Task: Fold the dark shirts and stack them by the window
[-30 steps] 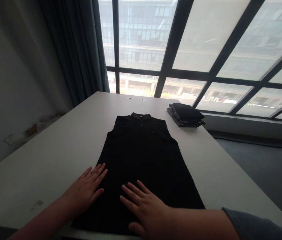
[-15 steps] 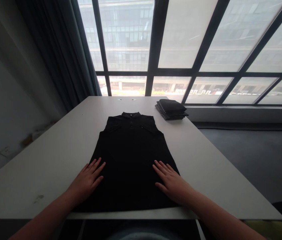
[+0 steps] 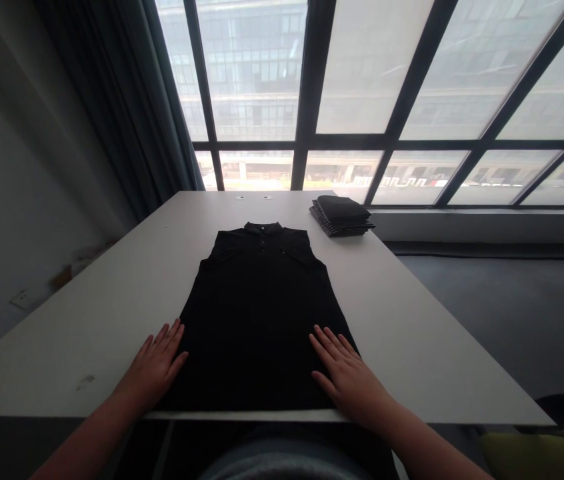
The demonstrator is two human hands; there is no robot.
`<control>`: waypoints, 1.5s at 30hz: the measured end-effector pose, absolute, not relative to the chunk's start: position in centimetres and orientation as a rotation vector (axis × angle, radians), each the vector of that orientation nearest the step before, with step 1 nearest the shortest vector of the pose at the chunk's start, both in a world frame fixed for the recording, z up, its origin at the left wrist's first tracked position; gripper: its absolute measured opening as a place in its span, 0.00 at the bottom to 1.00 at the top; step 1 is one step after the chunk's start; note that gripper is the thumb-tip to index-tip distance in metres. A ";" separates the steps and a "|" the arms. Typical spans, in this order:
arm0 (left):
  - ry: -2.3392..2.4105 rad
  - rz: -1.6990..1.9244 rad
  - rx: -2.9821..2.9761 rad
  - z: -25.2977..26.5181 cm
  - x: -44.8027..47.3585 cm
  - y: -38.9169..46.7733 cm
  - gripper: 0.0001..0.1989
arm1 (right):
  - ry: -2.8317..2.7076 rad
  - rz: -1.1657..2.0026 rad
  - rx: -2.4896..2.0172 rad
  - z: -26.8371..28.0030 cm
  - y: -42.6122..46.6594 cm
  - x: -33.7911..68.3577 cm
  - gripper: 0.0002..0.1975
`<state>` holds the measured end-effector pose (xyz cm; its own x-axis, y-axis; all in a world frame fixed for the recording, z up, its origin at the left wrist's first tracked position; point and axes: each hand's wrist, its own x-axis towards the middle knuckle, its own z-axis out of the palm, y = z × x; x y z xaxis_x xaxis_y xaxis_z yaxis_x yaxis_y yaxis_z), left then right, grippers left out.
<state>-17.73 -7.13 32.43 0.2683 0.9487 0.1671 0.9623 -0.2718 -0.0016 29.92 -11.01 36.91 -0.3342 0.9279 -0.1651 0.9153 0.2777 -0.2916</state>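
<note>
A black polo shirt (image 3: 257,313) lies flat on the white table (image 3: 412,353), its collar toward the window and its hem along the near edge. The sleeves do not show at its sides. My left hand (image 3: 155,363) rests at the shirt's left edge near the hem, palm down, fingers stretched out, partly over the bare table. My right hand (image 3: 345,373) lies flat on the shirt's lower right part with its fingers spread. Neither hand grips anything.
A stack of folded dark garments (image 3: 342,215) sits at the far right of the table. Beyond stand a large window (image 3: 352,80) and a dark curtain (image 3: 127,100). A wall socket (image 3: 21,298) is on the left wall.
My left hand has slid left, from on the shirt to its edge. My right hand has barely moved. The camera view has shifted slightly.
</note>
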 end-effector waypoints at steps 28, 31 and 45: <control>-2.615 -1.045 -2.034 37.7 -13.7 -15.3 0.08 | -2.638 0.345 -1.703 43.7 26.0 -1.6 0.25; -2.611 -1.142 -2.002 37.3 -14.2 -15.5 0.14 | -2.627 0.383 -1.784 42.2 27.6 -3.1 0.29; -2.658 -1.115 -2.073 38.8 -14.4 -16.1 0.13 | -2.550 0.340 -1.931 41.0 30.7 -3.9 0.18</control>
